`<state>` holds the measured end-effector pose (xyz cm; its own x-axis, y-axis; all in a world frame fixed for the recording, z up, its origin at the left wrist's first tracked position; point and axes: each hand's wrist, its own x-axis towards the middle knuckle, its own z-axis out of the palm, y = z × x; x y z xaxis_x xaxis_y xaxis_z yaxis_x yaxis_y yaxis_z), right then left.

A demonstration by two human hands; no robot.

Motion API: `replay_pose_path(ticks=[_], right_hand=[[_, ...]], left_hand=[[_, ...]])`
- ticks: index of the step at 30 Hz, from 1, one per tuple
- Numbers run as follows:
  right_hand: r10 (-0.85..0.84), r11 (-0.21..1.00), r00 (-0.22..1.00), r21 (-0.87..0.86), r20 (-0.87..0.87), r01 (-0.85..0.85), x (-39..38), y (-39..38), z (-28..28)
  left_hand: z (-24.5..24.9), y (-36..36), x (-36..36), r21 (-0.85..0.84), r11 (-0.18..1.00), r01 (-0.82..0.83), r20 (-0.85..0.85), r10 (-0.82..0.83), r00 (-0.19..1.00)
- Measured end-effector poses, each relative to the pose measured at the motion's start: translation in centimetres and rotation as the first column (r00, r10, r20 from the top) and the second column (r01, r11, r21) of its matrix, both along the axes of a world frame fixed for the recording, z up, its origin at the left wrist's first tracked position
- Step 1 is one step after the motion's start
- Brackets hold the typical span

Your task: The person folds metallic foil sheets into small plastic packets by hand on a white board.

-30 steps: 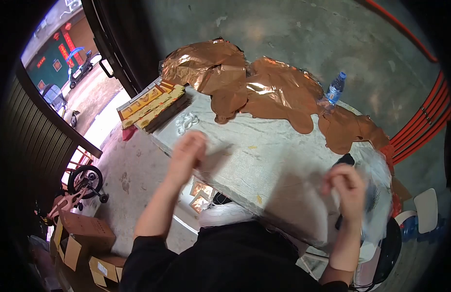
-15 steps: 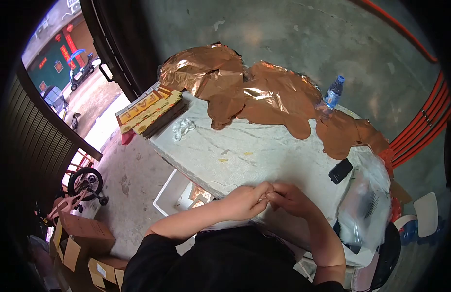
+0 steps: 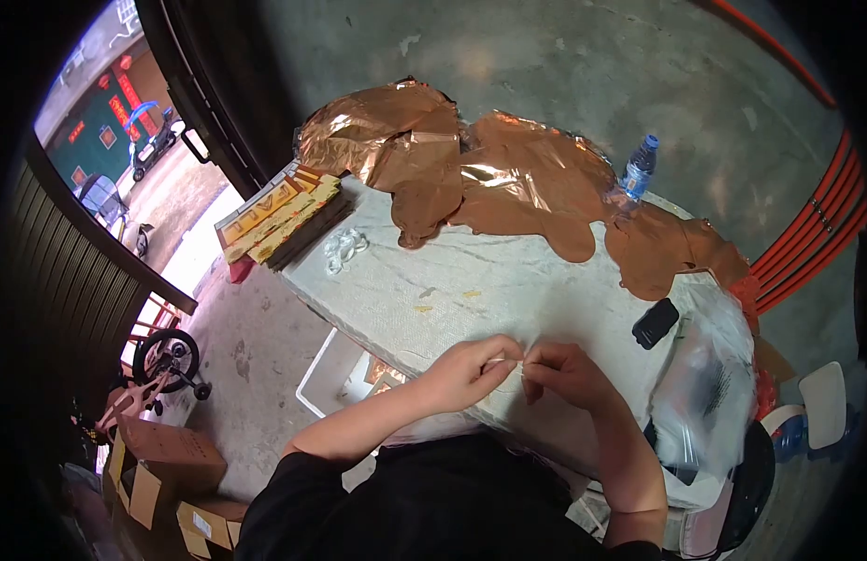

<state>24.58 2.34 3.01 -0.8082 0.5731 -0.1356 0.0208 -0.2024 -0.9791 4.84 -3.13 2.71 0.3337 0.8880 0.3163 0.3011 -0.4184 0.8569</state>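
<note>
Head view. The person's left hand (image 3: 471, 374) and right hand (image 3: 566, 376) meet just above the near edge of the table (image 3: 386, 297), fingertips almost touching. Both are closed in a pinch on a thin, pale strand (image 3: 520, 363), which sits between them; its full length is hidden by the fingers.

Containers, as seen from where I stand. Below the table edge, on the left hand's side, is an open white bin (image 3: 315, 363); it holds copper-coloured pieces (image 3: 385, 372), and the table and left forearm cover the rest. Farther out and lower on that side are two cardboard boxes, a larger one (image 3: 186, 451) and a smaller one (image 3: 205, 520), flaps open; I cannot tell their contents. Beyond the right hand, at the table's end, lies a clear plastic bag (image 3: 700, 402) with something dark showing through; the item is not identifiable. A bottle (image 3: 640, 170) with a blue cap stands upright on the far side, past the right hand; its fill level cannot be read.

Other items. A black case (image 3: 655, 324) lies on the table between the right hand and the bottle, near the bag. Copper foil (image 3: 545, 192) is spread along the far edge, ahead of both hands. Ahead of the left hand and well to its outer side is a white tangle (image 3: 344, 251), beside a stack of yellow printed packs (image 3: 288, 213) at the table's corner.
</note>
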Motion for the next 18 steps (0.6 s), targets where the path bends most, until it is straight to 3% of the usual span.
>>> replay_pose_path(ticks=[4,6,7,9,10,12,13,15,16,18], right_hand=[[-0.02,0.998,0.997,-0.061,-0.074,0.015,0.4,-0.2,1.2],[-0.206,0.977,0.963,-0.091,-0.174,0.192,0.6,-0.1,0.5],[-0.204,0.977,0.963,-0.091,-0.174,0.191,0.4,-0.1,0.4],[-0.328,0.894,0.94,0.291,-0.092,0.34,-0.3,-0.2,0.4],[-0.33,0.893,0.939,0.291,-0.091,0.342,-0.1,-0.1,0.2],[-0.182,0.956,0.967,0.261,0.177,0.132,0.2,0.0,0.0],[-0.181,0.957,0.968,0.26,0.176,0.132,0.3,-0.1,0.4],[0.089,0.996,0.996,0.031,0.02,-0.089,0.6,-0.4,1.8],[0.088,0.996,0.996,0.033,0.02,-0.088,0.8,-0.3,1.6],[-0.129,0.992,0.986,-0.01,-0.11,0.129,1.1,-0.1,0.6]], left_hand=[[-0.8,0.3,0.0,0.033,0.997,-0.073,-0.019,0.073,0.997],[-1.2,0.0,0.7,0.084,0.994,-0.07,0.022,0.068,0.997],[-1.2,-0.2,0.8,0.085,0.994,-0.071,0.022,0.069,0.997],[-0.5,-0.5,1.2,0.054,0.995,0.089,-0.019,-0.088,0.996],[0.1,-0.7,1.1,0.053,0.994,0.092,-0.018,-0.091,0.996],[1.3,-0.8,0.6,-0.156,0.987,0.022,0.084,-0.009,0.996],[1.2,-0.5,0.5,-0.157,0.987,0.021,0.084,-0.008,0.996],[0.5,0.1,0.3,-0.142,0.988,-0.055,0.051,0.063,0.997],[-0.1,0.2,0.5,-0.141,0.988,-0.054,0.051,0.062,0.997],[-1.0,0.0,1.2,0.012,0.997,0.079,0.012,-0.08,0.997]])
